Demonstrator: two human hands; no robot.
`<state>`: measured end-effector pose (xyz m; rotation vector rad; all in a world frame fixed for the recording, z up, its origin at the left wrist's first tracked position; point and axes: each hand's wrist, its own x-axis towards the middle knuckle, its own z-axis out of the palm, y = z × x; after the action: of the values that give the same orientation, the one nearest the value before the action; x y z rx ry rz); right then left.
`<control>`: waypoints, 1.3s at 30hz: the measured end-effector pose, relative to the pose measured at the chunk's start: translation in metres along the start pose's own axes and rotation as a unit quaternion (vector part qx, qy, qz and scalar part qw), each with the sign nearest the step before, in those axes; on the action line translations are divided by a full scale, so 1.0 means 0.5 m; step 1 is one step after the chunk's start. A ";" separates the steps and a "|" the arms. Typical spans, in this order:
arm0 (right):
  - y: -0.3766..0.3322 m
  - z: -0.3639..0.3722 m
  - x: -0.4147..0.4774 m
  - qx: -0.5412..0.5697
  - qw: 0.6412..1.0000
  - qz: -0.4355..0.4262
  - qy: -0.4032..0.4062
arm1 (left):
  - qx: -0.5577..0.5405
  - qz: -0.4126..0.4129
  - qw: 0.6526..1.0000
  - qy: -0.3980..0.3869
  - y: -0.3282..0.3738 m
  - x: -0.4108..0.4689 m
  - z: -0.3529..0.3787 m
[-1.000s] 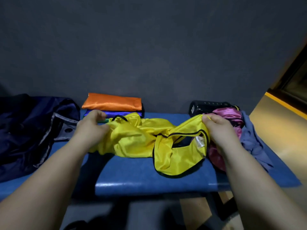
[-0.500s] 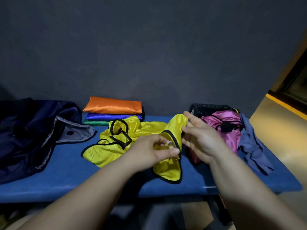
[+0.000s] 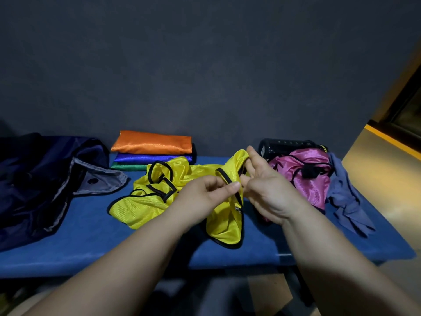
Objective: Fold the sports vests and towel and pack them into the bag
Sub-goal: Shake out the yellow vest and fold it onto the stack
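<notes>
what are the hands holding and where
Both hold the yellow vest: left hand pinches its black-trimmed edge, right hand grips the raised fold.

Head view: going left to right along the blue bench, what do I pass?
Dark navy fabric bag → crumpled yellow mesh vest with black trim → shiny pink vest → grey-blue cloth towel.

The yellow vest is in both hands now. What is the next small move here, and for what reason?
Probably draw the left hand and right hand apart to spread the yellow vest flat on the bench. Both hands hold its black-trimmed edge close together, and most of it lies crumpled, unlike the folded stack behind it.
</notes>
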<state>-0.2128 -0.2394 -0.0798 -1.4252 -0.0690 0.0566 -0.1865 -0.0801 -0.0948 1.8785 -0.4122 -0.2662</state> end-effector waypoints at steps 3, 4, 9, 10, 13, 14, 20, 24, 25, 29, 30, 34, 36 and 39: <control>0.003 0.006 -0.002 0.016 1.000 0.003 -0.011 | 0.041 -0.002 0.998 0.041 -0.005 0.005 0.001; 0.003 0.007 -0.002 0.015 1.000 0.003 -0.015 | 0.037 -0.005 0.998 0.047 -0.006 0.007 0.001; 0.003 0.005 -0.001 -0.067 0.998 -0.012 0.012 | -0.106 -0.046 0.992 0.045 -0.001 0.011 -0.017; 0.007 0.000 0.000 -0.087 0.996 -0.012 0.018 | -0.161 -0.055 0.985 0.031 0.004 0.011 -0.020; 0.008 -0.006 -0.005 -0.135 0.991 -0.012 0.021 | -0.266 -0.063 0.962 0.004 0.018 0.006 -0.028; 0.006 -0.004 -0.008 -0.156 0.987 -0.011 0.021 | -0.279 -0.068 0.958 0.010 0.020 0.005 -0.030; -0.019 0.001 -0.013 -0.166 0.980 -0.093 0.066 | -0.331 -0.091 0.931 0.122 0.027 0.017 -0.033; -0.020 0.001 -0.010 -0.166 0.972 -0.132 0.103 | -0.344 -0.054 0.932 0.101 0.037 0.014 -0.043; -0.022 0.005 -0.010 -0.165 0.970 -0.141 0.109 | -0.357 -0.036 0.930 0.075 0.040 0.011 -0.044; -0.028 0.009 -0.010 -0.169 0.957 -0.174 0.161 | -0.297 0.045 0.953 -0.036 0.044 -0.007 -0.052; -0.030 0.009 -0.011 -0.169 0.954 -0.179 0.173 | -0.274 0.057 0.958 -0.057 0.042 -0.009 -0.056; -0.045 0.006 -0.018 -0.165 0.950 -0.185 0.189 | -0.182 0.074 0.980 -0.030 0.049 -0.014 -0.065; -0.054 0.006 -0.024 -0.159 0.967 -0.154 0.128 | -0.174 0.087 0.981 0.023 0.055 -0.013 -0.067; -0.050 0.005 -0.029 -0.206 0.976 -0.075 0.009 | -0.124 0.107 0.982 0.098 0.061 -0.011 -0.070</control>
<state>-0.2274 -0.2416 -0.0550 -1.8299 -0.1825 -0.1013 -0.1830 -0.0571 -0.0543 1.5837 -0.4212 0.0134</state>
